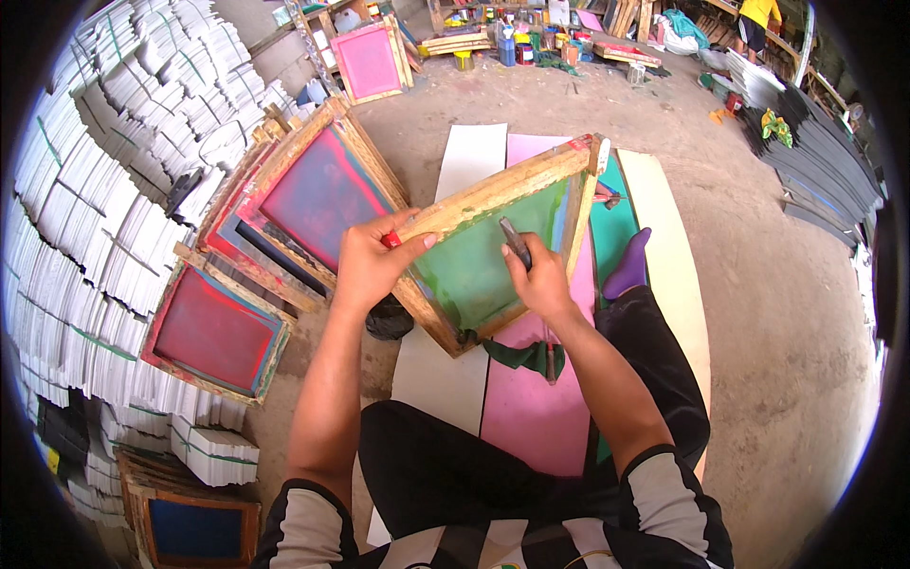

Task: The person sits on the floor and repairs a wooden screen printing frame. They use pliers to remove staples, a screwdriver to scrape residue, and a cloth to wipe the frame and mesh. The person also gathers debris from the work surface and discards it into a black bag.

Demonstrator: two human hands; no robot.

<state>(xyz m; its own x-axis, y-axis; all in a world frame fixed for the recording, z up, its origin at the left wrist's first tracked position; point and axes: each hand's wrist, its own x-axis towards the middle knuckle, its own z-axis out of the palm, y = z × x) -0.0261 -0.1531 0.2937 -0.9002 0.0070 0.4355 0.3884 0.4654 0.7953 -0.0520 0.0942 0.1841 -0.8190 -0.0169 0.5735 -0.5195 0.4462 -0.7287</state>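
A wooden screen-printing frame [498, 190] with green mesh is tilted up in front of me. My left hand [372, 261] is closed round its left side, thumb on the front; a small red object [391, 239] shows at the fingers, its kind unclear. Over the mesh, my right hand [545, 277] grips a short dark-grey tool [515, 241], its tip close to or touching the mesh; I cannot make out its exact kind. Under the frame's lower edge lies a dark green cloth [523, 357], with a thin tool [551, 364] beside it.
Coloured sheets, including a pink one [531, 417], lie beneath me. Several frames, one with red mesh [216, 327], lean at left before stacked white sheets [66, 228]. A tool with reddish handles [607, 195] lies beyond the frame. Paint containers [526, 52] and a person [758, 24] are farther back.
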